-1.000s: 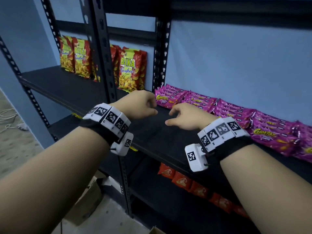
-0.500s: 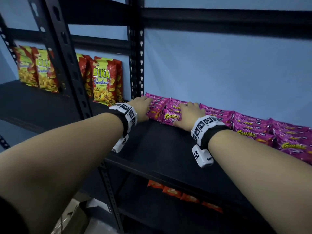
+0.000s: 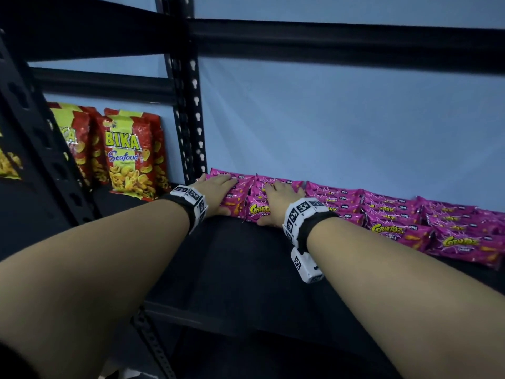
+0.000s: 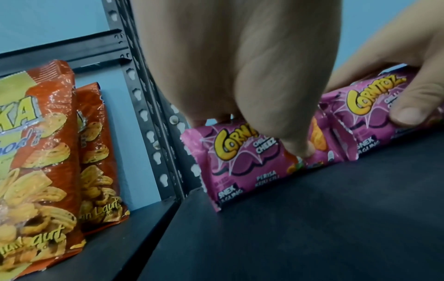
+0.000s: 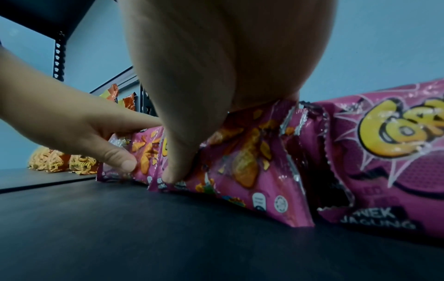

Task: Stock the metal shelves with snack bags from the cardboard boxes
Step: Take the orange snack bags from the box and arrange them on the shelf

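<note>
Both arms reach in over the black metal shelf (image 3: 246,269), right to its back edge by the pale blue wall (image 3: 341,119). A row of small pink Corntoz snack bags (image 3: 396,214) runs along that back edge, from the black perforated upright post (image 3: 191,105) at the left end off toward the right, laid in overlapping little stacks.

The left hand (image 3: 217,188) sits on the leftmost pink Corntoz bag (image 4: 240,167), just beside the post. Fingers lie over the top of the pack and the thumb tip presses on its front face, so it's clamped lightly on that bag rather than spread flat.

The right hand (image 3: 277,196) is on the second pink Corntoz bag (image 5: 240,161), touching its neighbour. Same deal here: fingers draped over the top, thumb down on the front near the bottom edge, so the bag is held between them. In the right wrist view this bag tilts back a bit, with its bottom seam on the shelf.

On the other side of the post, on the neighbouring shelf section, tall red and yellow Bika Seafood snack bags (image 3: 128,157) stand upright against the wall, well apart from both hands.
</note>
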A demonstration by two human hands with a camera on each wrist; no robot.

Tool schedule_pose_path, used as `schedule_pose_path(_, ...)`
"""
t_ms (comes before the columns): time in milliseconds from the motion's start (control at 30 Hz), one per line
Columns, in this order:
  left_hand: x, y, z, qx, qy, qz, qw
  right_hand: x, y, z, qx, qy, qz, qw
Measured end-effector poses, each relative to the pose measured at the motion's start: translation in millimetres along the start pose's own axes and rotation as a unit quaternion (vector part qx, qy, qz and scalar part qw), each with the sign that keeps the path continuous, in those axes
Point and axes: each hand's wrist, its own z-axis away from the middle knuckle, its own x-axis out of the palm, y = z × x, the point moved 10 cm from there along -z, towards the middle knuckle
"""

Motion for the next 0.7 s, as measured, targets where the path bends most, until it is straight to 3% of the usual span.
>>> schedule_pose_path(233,5,-7,-14,0.05,0.004,0.011,0.999,10,-1,-9,-0.025,-0.013,0.023,0.999)
schedule_pose_path(700,12,-14,-30,0.074,-0.017,-0.008,0.997,13,-3,-23,-0.087,-0.006,0.066,0.994)
